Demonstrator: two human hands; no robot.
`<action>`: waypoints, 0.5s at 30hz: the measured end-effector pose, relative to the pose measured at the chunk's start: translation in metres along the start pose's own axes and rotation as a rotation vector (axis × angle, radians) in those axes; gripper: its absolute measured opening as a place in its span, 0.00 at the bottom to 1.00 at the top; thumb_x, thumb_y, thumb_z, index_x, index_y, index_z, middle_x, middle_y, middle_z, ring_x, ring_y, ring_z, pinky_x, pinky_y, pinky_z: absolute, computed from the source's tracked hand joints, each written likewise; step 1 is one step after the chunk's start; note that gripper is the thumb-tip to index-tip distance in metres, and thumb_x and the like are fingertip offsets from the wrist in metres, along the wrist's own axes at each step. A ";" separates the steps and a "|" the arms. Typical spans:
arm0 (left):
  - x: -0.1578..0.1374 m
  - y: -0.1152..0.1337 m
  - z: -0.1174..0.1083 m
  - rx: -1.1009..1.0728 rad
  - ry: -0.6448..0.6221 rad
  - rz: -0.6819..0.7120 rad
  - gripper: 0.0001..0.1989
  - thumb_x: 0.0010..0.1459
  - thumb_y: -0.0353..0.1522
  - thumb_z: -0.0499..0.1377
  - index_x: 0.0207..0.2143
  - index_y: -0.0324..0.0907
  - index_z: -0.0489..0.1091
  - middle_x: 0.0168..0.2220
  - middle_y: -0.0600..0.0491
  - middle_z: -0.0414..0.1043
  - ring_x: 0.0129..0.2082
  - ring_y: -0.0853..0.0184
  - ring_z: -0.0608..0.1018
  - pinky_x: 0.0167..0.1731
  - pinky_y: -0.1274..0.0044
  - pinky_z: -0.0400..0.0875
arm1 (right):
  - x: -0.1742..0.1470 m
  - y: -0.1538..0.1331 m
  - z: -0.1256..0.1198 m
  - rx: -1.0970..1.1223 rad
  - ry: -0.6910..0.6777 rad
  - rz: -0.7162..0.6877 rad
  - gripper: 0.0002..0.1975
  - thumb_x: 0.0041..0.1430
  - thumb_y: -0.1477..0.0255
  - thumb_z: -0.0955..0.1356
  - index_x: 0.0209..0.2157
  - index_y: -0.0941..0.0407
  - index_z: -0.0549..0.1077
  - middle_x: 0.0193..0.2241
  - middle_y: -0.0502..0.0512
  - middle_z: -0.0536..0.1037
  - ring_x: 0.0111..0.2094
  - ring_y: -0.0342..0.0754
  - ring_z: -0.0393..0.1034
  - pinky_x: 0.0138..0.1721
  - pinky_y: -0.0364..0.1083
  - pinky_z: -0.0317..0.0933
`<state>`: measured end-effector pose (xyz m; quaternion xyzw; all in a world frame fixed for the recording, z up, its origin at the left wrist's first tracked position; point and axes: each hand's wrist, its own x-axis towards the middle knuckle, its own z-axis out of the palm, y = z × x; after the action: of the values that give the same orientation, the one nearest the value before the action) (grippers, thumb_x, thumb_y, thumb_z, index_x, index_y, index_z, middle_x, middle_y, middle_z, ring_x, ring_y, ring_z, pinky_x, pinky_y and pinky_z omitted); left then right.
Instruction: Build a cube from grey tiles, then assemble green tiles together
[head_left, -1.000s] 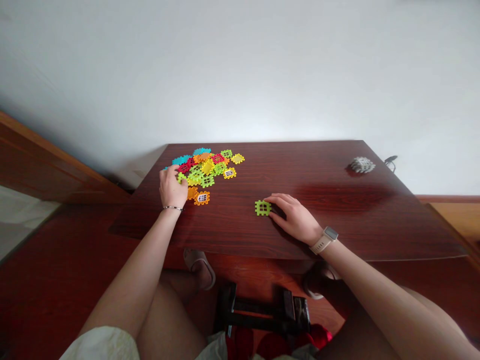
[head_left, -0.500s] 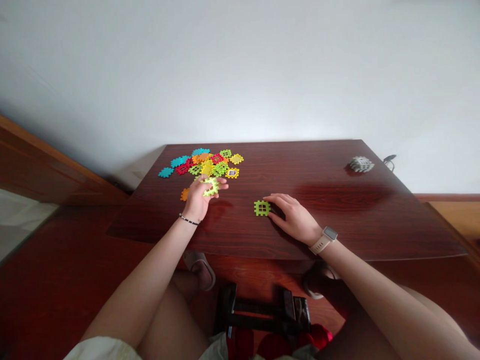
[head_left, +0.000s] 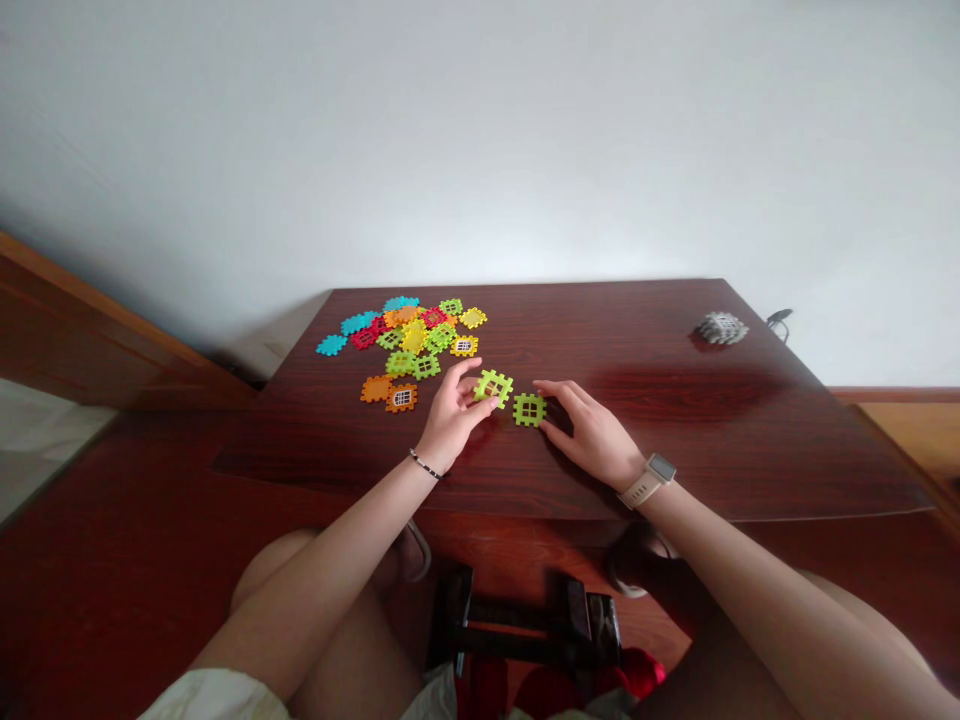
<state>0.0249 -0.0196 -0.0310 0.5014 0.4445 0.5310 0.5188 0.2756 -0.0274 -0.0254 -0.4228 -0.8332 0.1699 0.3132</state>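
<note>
A light-green interlocking window tile [head_left: 484,379] is tilted above the table, pinched between the thumb and fingers of my left hand [head_left: 448,417]. Just to its right, a second green window tile [head_left: 519,411] lies at the table surface. My right hand [head_left: 596,432] has its thumb and index finger on that tile's right edge, at two corners. A small gap separates the tiles. On the left of the table lies a loose pile of similar toothed tiles, among them a yellow one [head_left: 414,337], a blue one [head_left: 331,345] and an orange window tile [head_left: 402,398].
The dark reddish wooden table [head_left: 637,360] stands against a pale wall [head_left: 525,140]. A stack of grey-white toothed pieces [head_left: 722,328] sits at its far right, near a dark cable [head_left: 780,318]. Below the front edge is a black-framed object [head_left: 517,630].
My left hand has moved right from the pile with its green tile, close to the other one. The right-hand tile has shifted and turned slightly. Orange and green tiles now show, uncovered.
</note>
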 end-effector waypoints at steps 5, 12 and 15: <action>0.002 -0.004 0.001 0.058 -0.009 -0.041 0.23 0.56 0.38 0.73 0.51 0.44 0.73 0.49 0.46 0.81 0.50 0.57 0.83 0.48 0.68 0.80 | 0.000 -0.001 -0.001 -0.004 0.022 0.010 0.27 0.68 0.74 0.68 0.66 0.48 0.66 0.58 0.60 0.76 0.58 0.60 0.76 0.61 0.61 0.73; 0.002 -0.002 0.000 0.141 -0.002 0.004 0.16 0.60 0.42 0.70 0.45 0.42 0.79 0.44 0.48 0.83 0.44 0.60 0.83 0.46 0.70 0.79 | 0.000 -0.002 -0.002 -0.001 0.035 0.021 0.25 0.68 0.74 0.67 0.65 0.48 0.67 0.58 0.61 0.76 0.55 0.60 0.77 0.58 0.61 0.75; 0.003 -0.003 -0.002 0.122 -0.018 0.002 0.15 0.61 0.43 0.70 0.42 0.42 0.79 0.42 0.48 0.82 0.42 0.61 0.83 0.46 0.70 0.79 | -0.001 0.001 -0.001 0.038 0.042 0.042 0.26 0.67 0.75 0.67 0.65 0.47 0.68 0.57 0.60 0.75 0.47 0.56 0.79 0.53 0.58 0.77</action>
<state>0.0236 -0.0165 -0.0337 0.5371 0.4708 0.4989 0.4908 0.2773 -0.0277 -0.0250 -0.4375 -0.8142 0.1834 0.3348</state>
